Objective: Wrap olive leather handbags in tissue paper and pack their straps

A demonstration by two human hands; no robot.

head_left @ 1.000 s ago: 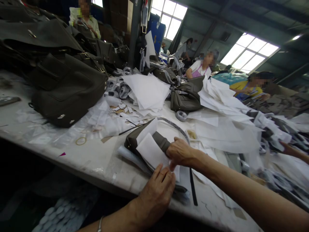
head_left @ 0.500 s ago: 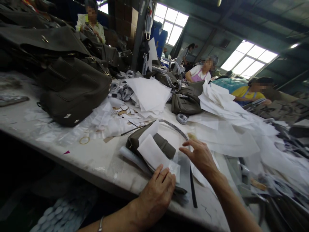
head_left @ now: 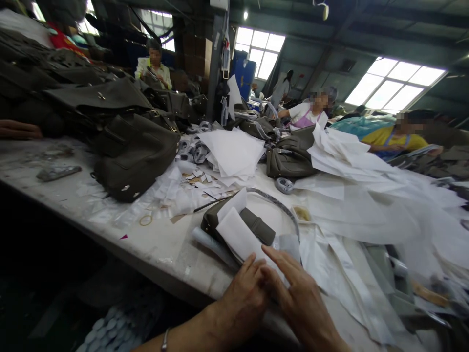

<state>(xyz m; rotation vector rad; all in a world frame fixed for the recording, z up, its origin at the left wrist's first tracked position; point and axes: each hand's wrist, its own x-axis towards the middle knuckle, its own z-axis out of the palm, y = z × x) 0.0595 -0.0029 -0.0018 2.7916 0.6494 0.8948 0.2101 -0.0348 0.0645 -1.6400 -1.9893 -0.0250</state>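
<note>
A small olive-grey bag (head_left: 252,226) lies on the white table (head_left: 157,244) in front of me, partly wrapped in white paper sheets (head_left: 238,237), with a curved strap (head_left: 278,203) arching behind it. My left hand (head_left: 244,298) rests flat on the near edge of the paper, fingers stretched out. My right hand (head_left: 298,296) lies beside it, fingers extended and touching the left hand's fingers over the paper. Neither hand grips anything.
Large dark bags (head_left: 135,156) are piled at the left, another bag (head_left: 289,164) sits mid-table. Loose white sheets (head_left: 234,151) and a big heap of paper (head_left: 366,195) spread to the right. Several seated people work beyond. A rubber band (head_left: 145,220) lies on the table.
My right hand left the bag, swung out to the right, then came back down beside my left hand on the paper. The camera view shifted slightly left.
</note>
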